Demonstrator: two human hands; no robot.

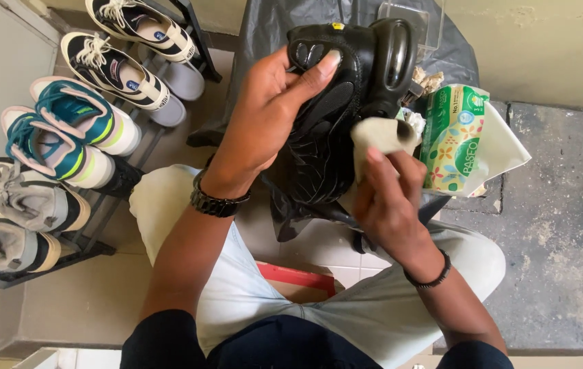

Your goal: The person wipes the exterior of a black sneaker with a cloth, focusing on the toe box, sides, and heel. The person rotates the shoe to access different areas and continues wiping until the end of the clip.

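Observation:
My left hand point(271, 113) grips a black shoe point(346, 82), held up over my lap with the thumb across its upper. My right hand point(387, 198) pinches a folded beige tissue point(380, 133) and presses it against the shoe's side near the sole. A black wristband sits on my left wrist and a thin black band on my right. A black plastic bag point(319, 164) hangs below the shoe. Beside my right hand stands a green floral tissue pack point(452, 137), with white paper sticking out.
A black shoe rack point(93, 239) on the left carries several sneakers: white-black, teal-white and grey pairs. A large black bin bag point(271, 27) stands behind the shoe. A red-edged low stool point(298, 277) shows between my knees. Rough concrete floor lies to the right.

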